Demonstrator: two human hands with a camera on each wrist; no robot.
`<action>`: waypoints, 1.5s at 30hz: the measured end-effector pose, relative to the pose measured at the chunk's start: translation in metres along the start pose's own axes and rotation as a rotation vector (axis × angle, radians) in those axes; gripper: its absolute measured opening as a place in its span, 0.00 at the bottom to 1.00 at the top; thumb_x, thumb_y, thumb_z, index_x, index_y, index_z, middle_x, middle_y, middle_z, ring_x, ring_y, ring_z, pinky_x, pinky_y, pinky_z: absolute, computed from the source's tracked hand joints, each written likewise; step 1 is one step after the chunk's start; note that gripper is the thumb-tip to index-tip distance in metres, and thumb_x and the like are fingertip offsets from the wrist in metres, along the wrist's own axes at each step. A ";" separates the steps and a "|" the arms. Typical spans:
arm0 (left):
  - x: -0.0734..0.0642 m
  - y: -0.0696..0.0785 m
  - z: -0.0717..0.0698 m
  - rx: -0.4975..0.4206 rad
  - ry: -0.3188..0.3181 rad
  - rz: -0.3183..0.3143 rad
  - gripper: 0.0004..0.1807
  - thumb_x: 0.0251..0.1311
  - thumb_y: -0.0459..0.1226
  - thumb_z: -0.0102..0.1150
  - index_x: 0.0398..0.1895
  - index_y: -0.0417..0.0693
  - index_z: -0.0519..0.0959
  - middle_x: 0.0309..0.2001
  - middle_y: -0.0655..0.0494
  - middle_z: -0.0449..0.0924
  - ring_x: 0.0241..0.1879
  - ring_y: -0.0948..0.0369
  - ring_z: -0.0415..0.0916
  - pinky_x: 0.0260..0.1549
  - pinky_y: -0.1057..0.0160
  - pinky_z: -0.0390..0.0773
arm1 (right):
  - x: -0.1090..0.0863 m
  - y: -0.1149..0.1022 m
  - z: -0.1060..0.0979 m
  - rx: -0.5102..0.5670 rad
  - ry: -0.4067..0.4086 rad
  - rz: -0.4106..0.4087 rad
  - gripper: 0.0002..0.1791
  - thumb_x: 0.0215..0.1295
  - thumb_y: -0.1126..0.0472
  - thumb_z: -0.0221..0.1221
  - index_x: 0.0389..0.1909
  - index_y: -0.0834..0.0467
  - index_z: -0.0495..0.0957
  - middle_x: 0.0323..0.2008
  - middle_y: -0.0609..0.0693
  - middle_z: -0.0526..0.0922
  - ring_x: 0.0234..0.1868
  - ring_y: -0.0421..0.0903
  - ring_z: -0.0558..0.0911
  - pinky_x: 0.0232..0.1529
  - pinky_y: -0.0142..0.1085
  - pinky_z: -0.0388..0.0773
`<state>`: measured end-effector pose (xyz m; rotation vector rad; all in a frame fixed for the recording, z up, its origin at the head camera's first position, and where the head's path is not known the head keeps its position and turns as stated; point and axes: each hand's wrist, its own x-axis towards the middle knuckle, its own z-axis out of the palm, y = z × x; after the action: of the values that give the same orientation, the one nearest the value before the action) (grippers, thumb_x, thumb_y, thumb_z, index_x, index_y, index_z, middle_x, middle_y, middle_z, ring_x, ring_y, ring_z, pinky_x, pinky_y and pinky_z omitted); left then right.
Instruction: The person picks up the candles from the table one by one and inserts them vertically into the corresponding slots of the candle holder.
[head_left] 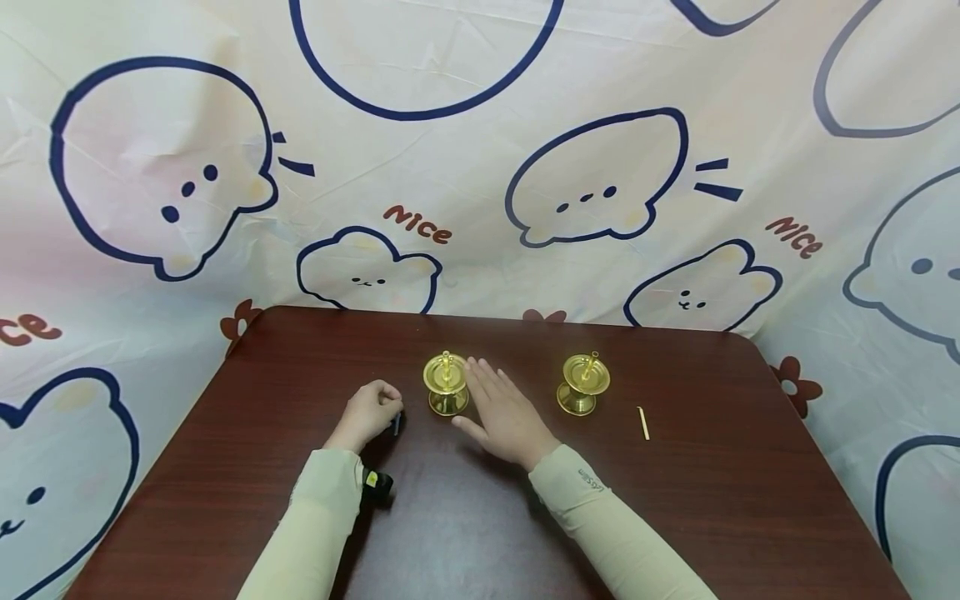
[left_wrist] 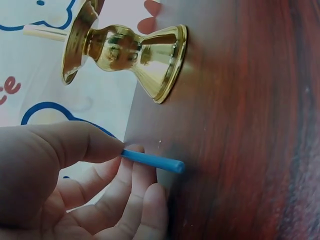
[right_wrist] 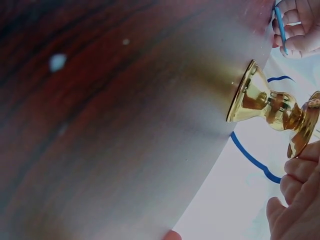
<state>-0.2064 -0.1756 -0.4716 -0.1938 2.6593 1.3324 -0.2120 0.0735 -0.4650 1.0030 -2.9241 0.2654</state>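
Observation:
My left hand (head_left: 369, 414) pinches a short, thin blue stick (left_wrist: 155, 160) between thumb and fingers, its free end sticking out low over the tabletop. To its right stands a shiny gold-coloured candle holder (head_left: 447, 403), upright, with a flared foot, a shallow dish on top and a slim upright piece in the dish's middle. Beside that dish my right hand (head_left: 512, 421) is held flat with straight fingers, the fingertips right at its rim in the right wrist view. Nothing is gripped by the right hand.
A second, matching gold holder (head_left: 577, 403) stands to the right of the right hand. Farther right lies a thin yellowish strip (head_left: 643, 423). Everything is on a dark red-brown table (head_left: 735, 500), with a printed cartoon cloth (head_left: 480, 167) hanging behind its far edge.

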 end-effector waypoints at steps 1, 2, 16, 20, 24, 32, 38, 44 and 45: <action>0.000 0.000 0.000 -0.018 -0.002 -0.004 0.07 0.67 0.32 0.55 0.43 0.36 0.76 0.37 0.44 0.80 0.31 0.55 0.79 0.33 0.57 0.81 | 0.000 0.000 0.000 0.000 0.002 -0.002 0.45 0.77 0.36 0.45 0.81 0.60 0.45 0.81 0.56 0.49 0.81 0.50 0.47 0.79 0.42 0.43; 0.000 -0.001 0.000 -0.043 -0.006 -0.006 0.07 0.67 0.31 0.54 0.43 0.35 0.76 0.36 0.44 0.80 0.32 0.55 0.79 0.34 0.57 0.81 | 0.000 0.000 0.000 0.000 0.004 -0.003 0.45 0.77 0.36 0.45 0.81 0.60 0.45 0.81 0.56 0.49 0.81 0.50 0.47 0.79 0.42 0.43; 0.000 -0.001 -0.002 -0.405 -0.060 -0.037 0.13 0.75 0.29 0.48 0.56 0.27 0.70 0.47 0.36 0.79 0.44 0.53 0.82 0.44 0.58 0.84 | 0.000 0.000 0.001 0.006 0.010 -0.002 0.46 0.77 0.36 0.45 0.81 0.61 0.45 0.80 0.56 0.49 0.81 0.50 0.47 0.79 0.43 0.44; -0.001 -0.001 -0.002 -0.439 -0.065 -0.043 0.17 0.75 0.31 0.49 0.60 0.27 0.69 0.53 0.33 0.77 0.50 0.51 0.81 0.52 0.55 0.82 | 0.000 0.001 0.001 0.009 0.009 0.000 0.45 0.77 0.36 0.45 0.81 0.60 0.45 0.80 0.56 0.49 0.81 0.49 0.47 0.79 0.43 0.44; -0.001 0.000 -0.002 -0.487 -0.069 -0.043 0.18 0.76 0.31 0.48 0.62 0.27 0.69 0.56 0.32 0.76 0.51 0.52 0.80 0.56 0.54 0.80 | 0.000 0.001 0.001 0.013 0.012 -0.002 0.45 0.77 0.36 0.46 0.81 0.60 0.45 0.80 0.56 0.49 0.81 0.50 0.47 0.79 0.42 0.43; 0.000 0.000 -0.003 -0.575 -0.102 -0.029 0.20 0.77 0.32 0.47 0.65 0.25 0.66 0.57 0.33 0.75 0.53 0.53 0.79 0.54 0.61 0.80 | 0.000 0.002 0.004 0.001 0.029 -0.011 0.45 0.77 0.37 0.47 0.81 0.60 0.45 0.80 0.57 0.50 0.81 0.50 0.47 0.79 0.43 0.44; 0.000 0.004 -0.005 -0.607 -0.104 -0.021 0.21 0.78 0.33 0.46 0.66 0.26 0.65 0.58 0.34 0.74 0.56 0.51 0.78 0.53 0.65 0.80 | 0.000 0.002 0.004 0.002 0.025 -0.009 0.45 0.77 0.37 0.47 0.81 0.60 0.45 0.80 0.56 0.49 0.81 0.50 0.47 0.79 0.42 0.43; 0.001 0.008 -0.006 -0.605 -0.108 -0.009 0.21 0.78 0.34 0.46 0.67 0.27 0.65 0.60 0.33 0.74 0.58 0.50 0.77 0.56 0.62 0.79 | 0.000 0.002 0.003 -0.006 0.029 -0.016 0.45 0.77 0.37 0.46 0.81 0.61 0.45 0.80 0.57 0.49 0.81 0.51 0.47 0.79 0.45 0.46; 0.001 0.009 -0.006 -0.605 -0.109 -0.008 0.22 0.78 0.34 0.46 0.67 0.28 0.65 0.61 0.33 0.73 0.59 0.50 0.77 0.56 0.62 0.79 | 0.000 0.002 0.003 -0.010 0.030 -0.017 0.45 0.77 0.37 0.46 0.81 0.61 0.45 0.80 0.57 0.50 0.81 0.51 0.48 0.79 0.45 0.46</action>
<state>-0.2094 -0.1749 -0.4609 -0.1917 2.0914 2.0401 -0.2129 0.0745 -0.4682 1.0128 -2.8860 0.2628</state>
